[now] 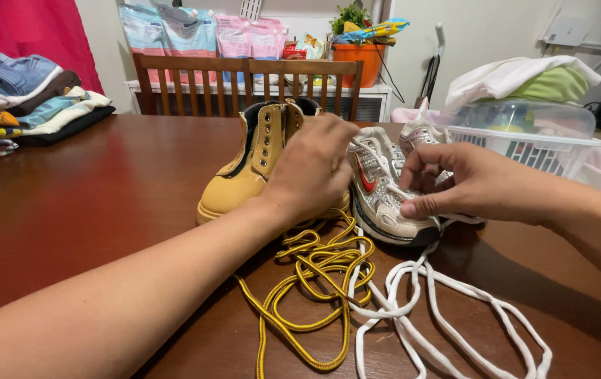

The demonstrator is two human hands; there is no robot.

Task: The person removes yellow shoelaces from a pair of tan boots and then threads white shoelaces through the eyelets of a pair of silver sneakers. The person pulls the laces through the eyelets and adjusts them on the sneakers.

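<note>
Fingers of my right hand (479,186) pinch the flat white lace (391,193) at the silver mesh sneaker (377,193) standing on the brown wooden table (104,203); my left hand (314,168) curls over its tongue, grip hidden, I cannot tell. Best, I judge, to keep the lace flat and steady the shoe while threading.

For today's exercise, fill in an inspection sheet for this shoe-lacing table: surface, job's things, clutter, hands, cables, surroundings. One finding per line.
Surface: dark brown wooden table, glossy.
Job's things: silver-white sneaker with red mark; tan boots behind it; loose yellow lace and loose white lace lie on the table in front.
Clutter: folded clothes stack at far left; white plastic basket with laundry at right.
Hands: left hand rests over the sneaker and boot; right hand pinches at the sneaker's lacing; whether either grips is unclear.
Cables: thin dark cord hangs by the orange pot.
Surroundings: wooden chairs, pouches on a shelf, red curtain.
</note>
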